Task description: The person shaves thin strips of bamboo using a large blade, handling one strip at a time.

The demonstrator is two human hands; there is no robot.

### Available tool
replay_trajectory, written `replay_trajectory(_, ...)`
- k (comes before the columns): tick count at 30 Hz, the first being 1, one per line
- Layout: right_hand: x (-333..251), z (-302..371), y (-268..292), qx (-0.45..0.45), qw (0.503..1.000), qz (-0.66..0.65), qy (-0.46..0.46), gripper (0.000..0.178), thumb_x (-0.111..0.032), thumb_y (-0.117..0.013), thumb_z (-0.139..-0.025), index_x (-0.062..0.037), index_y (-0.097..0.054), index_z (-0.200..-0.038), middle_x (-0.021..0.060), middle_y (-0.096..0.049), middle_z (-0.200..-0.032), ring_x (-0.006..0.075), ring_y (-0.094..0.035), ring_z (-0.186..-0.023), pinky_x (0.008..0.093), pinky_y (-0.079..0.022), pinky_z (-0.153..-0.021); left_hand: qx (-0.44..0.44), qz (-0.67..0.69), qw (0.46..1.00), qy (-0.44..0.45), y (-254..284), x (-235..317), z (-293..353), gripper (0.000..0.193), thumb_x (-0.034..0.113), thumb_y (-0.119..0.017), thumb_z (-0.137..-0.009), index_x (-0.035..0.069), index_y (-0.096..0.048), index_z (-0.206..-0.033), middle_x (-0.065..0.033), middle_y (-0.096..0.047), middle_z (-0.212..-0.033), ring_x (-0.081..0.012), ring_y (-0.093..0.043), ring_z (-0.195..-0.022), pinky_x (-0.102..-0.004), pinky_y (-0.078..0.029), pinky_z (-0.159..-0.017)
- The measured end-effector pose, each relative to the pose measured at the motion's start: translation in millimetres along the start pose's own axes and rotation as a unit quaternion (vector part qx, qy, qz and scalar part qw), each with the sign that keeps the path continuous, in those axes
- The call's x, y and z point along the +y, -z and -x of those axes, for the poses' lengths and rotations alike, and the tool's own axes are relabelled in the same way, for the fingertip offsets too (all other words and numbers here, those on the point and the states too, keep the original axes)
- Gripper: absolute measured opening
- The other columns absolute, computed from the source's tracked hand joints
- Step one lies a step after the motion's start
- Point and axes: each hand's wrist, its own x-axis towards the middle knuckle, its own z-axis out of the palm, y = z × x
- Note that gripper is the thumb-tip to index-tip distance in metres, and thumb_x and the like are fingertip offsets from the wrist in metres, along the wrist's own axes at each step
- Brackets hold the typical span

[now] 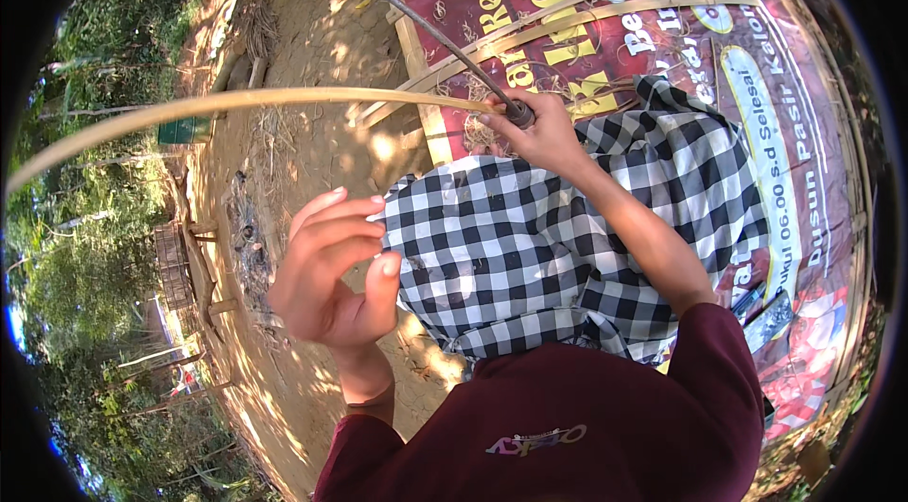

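My right hand (541,131) is closed round the dark handle of a long, narrow-bladed knife (430,34); the blade points up and to the left. A long, pale bamboo strip (255,100) curves in from the left edge, and its end meets the fingers of that same hand beside the handle. My left hand (331,270) is raised with fingers apart, below the strip and not touching it. A black-and-white checked cloth (492,246) lies across my lap, under my right forearm.
A printed maroon banner (624,57) is spread ahead and to the right, with fibre shavings and several split bamboo strips (605,12) on it. Bare earth (303,152) lies to the left. A green container (184,130) and a low wooden structure (175,261) stand farther off, near bushes.
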Motion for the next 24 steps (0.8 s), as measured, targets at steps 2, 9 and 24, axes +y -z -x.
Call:
replay_trajectory(2,4,-1,-1,0.008,1.000,-0.011,-0.017,0.026,-0.021,-0.070,-0.088,0.0020,-0.066,-0.100,0.0032,-0.063,-0.062,0.0060,-0.063,-0.055,0.0212,-0.046,-0.046,-0.023,-0.015,0.996,0.086,-25,-26,12,0.009,-0.001,-0.067,-0.080,-0.004,-0.061,-0.086,-0.0130,-0.066,-0.082,-0.0248,-0.067,-0.086,-0.0401,-0.051,-0.088)
replay_trajectory(9,-9,7,-9,-0.031,0.999,-0.004,-0.039,0.024,-0.022,-0.069,-0.088,0.0024,-0.069,-0.091,0.0008,-0.062,-0.061,0.0047,-0.059,-0.056,0.0228,-0.044,-0.049,-0.041,0.199,0.914,0.352,-142,-92,85,0.046,0.027,-0.060,-0.095,-0.003,-0.049,-0.128,-0.0132,-0.060,-0.118,-0.0186,-0.059,-0.104,-0.0336,-0.046,-0.092)
replay_trajectory(24,4,3,11,0.001,1.000,-0.024,-0.014,0.038,-0.034,-0.055,-0.096,0.0022,-0.064,-0.089,0.0010,-0.055,-0.054,0.0056,-0.053,-0.048,0.0238,-0.040,-0.045,0.150,0.410,0.794,0.424,-114,-83,38,0.038,0.040,-0.038,-0.103,0.007,-0.046,-0.085,0.0023,-0.038,-0.063,-0.0056,-0.034,-0.049,-0.0201,-0.027,-0.041)
